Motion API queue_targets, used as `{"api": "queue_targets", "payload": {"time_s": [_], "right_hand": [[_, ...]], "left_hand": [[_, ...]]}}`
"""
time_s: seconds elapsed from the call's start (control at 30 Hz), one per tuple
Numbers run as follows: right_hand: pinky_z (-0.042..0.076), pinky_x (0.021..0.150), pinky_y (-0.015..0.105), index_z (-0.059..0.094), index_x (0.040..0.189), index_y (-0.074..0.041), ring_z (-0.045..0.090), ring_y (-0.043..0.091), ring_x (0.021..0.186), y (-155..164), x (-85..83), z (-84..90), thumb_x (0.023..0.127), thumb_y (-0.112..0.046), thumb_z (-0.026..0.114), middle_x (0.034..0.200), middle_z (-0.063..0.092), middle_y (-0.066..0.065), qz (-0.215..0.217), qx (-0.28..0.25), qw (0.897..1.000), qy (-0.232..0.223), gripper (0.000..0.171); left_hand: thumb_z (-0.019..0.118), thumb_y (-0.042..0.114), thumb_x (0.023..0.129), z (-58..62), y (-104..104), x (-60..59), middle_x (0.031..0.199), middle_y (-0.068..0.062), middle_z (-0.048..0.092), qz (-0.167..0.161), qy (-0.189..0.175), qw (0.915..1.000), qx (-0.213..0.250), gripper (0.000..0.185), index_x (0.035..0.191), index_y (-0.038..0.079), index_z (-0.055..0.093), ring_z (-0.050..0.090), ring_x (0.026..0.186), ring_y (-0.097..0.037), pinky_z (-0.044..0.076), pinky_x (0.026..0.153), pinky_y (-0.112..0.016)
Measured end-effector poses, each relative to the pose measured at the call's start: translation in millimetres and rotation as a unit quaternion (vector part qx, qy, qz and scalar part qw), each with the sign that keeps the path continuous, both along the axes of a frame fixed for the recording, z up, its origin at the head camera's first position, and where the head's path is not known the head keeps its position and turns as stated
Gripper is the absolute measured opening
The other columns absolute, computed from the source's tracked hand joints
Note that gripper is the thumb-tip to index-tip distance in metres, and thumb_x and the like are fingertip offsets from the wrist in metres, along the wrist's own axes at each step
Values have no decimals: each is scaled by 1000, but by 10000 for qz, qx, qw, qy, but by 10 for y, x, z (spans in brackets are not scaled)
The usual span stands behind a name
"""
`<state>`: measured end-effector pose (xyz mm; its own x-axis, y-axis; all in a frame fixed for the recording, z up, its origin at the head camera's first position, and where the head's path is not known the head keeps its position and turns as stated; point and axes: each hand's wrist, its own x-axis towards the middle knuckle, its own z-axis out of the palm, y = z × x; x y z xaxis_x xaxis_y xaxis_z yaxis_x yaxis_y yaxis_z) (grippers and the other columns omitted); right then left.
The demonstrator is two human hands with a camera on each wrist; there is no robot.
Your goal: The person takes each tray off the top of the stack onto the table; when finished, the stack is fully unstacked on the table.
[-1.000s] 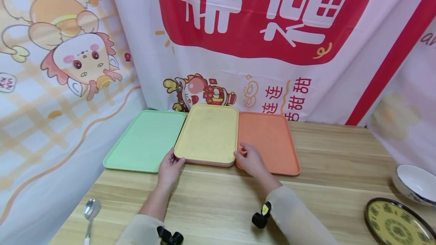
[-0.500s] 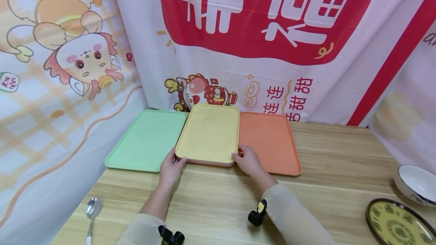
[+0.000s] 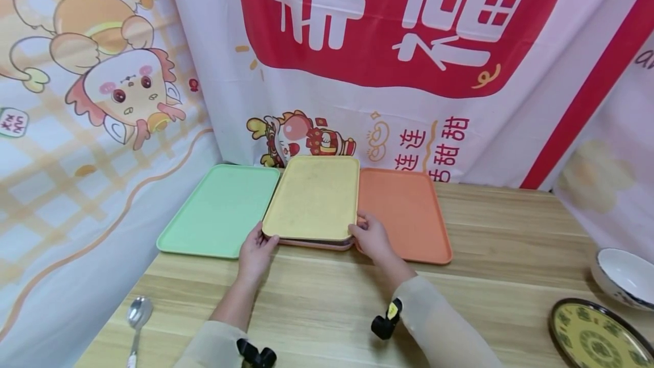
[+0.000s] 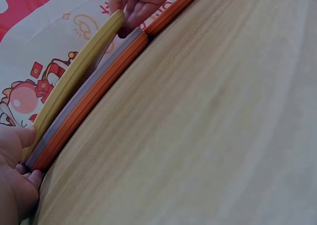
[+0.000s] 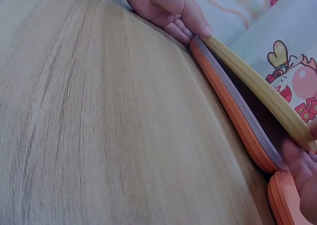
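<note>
The left hand (image 3: 255,251) is gripping the near left corner of the yellow tray (image 3: 314,197), thumb lying over the rim and fingers tucked beneath it. The right hand (image 3: 372,238) is gripping the near right corner the same way, its fingers curling under the edge. Both grips are clamped on that tray.

The yellow tray is sitting in the middle of the far part of the wooden counter (image 3: 317,305), on top of a small stack. Its near edge is tilting up off the tray below, and the wrist views are showing a gap opening between the yellow rim (image 4: 74,76) and a greyish-purple tray (image 5: 237,113) under it, with an orange-pink tray (image 4: 94,98) at the bottom of the stack.

A green tray (image 3: 217,212) is lying flat just to the left of the stack, and an orange tray (image 3: 409,214) is lying just to the right, its near left corner partly under the right hand.

A metal spoon (image 3: 137,317) is lying at the near left of the counter. At the near right, a white bowl (image 3: 623,277) is standing beside a dark-rimmed yellow patterned plate (image 3: 592,337). Printed cloth banners (image 3: 409,72) are hanging behind the counter.
</note>
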<state>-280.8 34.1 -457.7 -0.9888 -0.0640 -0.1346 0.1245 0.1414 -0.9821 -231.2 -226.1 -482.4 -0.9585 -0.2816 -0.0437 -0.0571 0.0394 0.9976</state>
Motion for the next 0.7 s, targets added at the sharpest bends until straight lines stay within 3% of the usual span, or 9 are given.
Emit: {"api": "queue_targets", "payload": {"time_s": [0.1, 0.23, 0.43, 0.7], "right_hand": [[46, 50, 17, 37, 149, -3, 59, 11, 59, -18, 2, 23, 93, -6, 58, 103, 64, 15, -60, -197, 9997, -152, 60], [56, 54, 20, 28, 152, -2, 61, 13, 60, -45, -4, 17, 91, -1, 57, 93, 60, 13, 66, -340, 9994, -80, 68], [63, 63, 28, 17, 155, -3, 62, 15, 65, -90, -7, -13, 88, 8, 51, 100, 55, 17, 186, -605, 9980, -3, 76], [57, 54, 21, 15, 157, -10, 62, 14, 66, -79, -17, -6, 87, 11, 45, 123, 56, 31, -48, -1018, 9947, -137, 79]], "left_hand": [[58, 1, 96, -5, -5, -1, 159, -28, 21, -11, 22, 10000, -25, 70, 153, -7, 17, 23, 148, -39, 27, 124, -43], [57, 1, 96, -33, -9, -10, 158, -28, 21, -32, 48, 10000, -9, 70, 152, -8, 17, 23, 148, -39, 27, 123, -43], [57, 0, 96, -51, 0, -17, 157, -31, 22, -24, 162, 9999, 34, 69, 152, -10, 17, 24, 147, -41, 27, 123, -45], [66, 2, 90, -30, -12, -10, 156, -33, 22, -32, 202, 9998, 11, 79, 151, -11, 17, 25, 146, -43, 27, 123, -45]]}}
